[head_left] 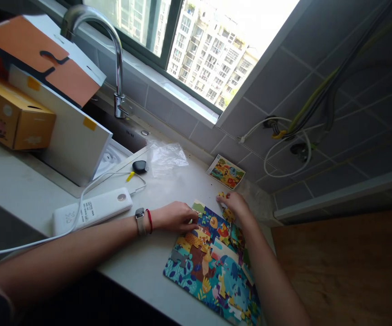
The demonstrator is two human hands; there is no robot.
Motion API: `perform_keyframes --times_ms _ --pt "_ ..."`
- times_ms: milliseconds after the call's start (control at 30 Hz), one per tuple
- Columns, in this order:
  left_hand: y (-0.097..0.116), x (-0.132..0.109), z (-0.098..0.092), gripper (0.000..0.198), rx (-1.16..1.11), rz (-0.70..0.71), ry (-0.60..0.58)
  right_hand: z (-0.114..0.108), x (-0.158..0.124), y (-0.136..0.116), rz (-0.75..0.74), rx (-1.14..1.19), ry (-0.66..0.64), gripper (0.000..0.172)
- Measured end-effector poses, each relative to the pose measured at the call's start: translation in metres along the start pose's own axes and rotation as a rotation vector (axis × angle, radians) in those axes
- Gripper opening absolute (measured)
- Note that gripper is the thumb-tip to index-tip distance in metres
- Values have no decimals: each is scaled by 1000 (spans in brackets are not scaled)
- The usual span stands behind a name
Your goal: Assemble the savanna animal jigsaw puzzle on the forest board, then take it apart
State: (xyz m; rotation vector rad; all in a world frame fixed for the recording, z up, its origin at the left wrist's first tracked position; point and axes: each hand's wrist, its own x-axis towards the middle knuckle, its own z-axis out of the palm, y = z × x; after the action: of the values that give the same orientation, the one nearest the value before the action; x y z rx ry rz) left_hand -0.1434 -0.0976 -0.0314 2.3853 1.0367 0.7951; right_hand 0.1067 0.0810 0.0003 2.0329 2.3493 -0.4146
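A colourful jigsaw puzzle (212, 267) lies flat on the white counter (155, 190) in front of me. My left hand (175, 216) rests with curled fingers on the puzzle's upper left edge, fingertips pressing on the pieces; a watch and a red band are on that wrist. My right hand (235, 202) sits at the puzzle's top edge, fingers pinched on a small yellow puzzle piece (222, 196). A few loose pieces lie near that hand over the puzzle's upper right part.
A small picture card (225, 171) lies near the tiled wall. A crumpled clear plastic bag (166, 156), a black key fob (140, 166), a white power bank (92, 210) with cable, stacked boxes (40, 90) and a tap (114, 54) over a sink sit to the left.
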Motion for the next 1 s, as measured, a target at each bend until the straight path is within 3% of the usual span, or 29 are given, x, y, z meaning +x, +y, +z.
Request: perform_keyframes --times_ms 133,300,467,567,1000 --pt "-1 0 0 25 22 0 15 2 11 0 54 -31 -20 38" --pt "0 1 2 29 44 0 -6 -8 9 21 71 9 -64 39" --pt "1 0 3 28 30 6 -8 -17 -5 43 131 21 -223 58" --pt "0 0 4 28 30 6 -5 -13 -8 45 136 30 -236 66" --pt "1 0 2 29 37 2 -6 -9 -11 69 9 341 -137 36"
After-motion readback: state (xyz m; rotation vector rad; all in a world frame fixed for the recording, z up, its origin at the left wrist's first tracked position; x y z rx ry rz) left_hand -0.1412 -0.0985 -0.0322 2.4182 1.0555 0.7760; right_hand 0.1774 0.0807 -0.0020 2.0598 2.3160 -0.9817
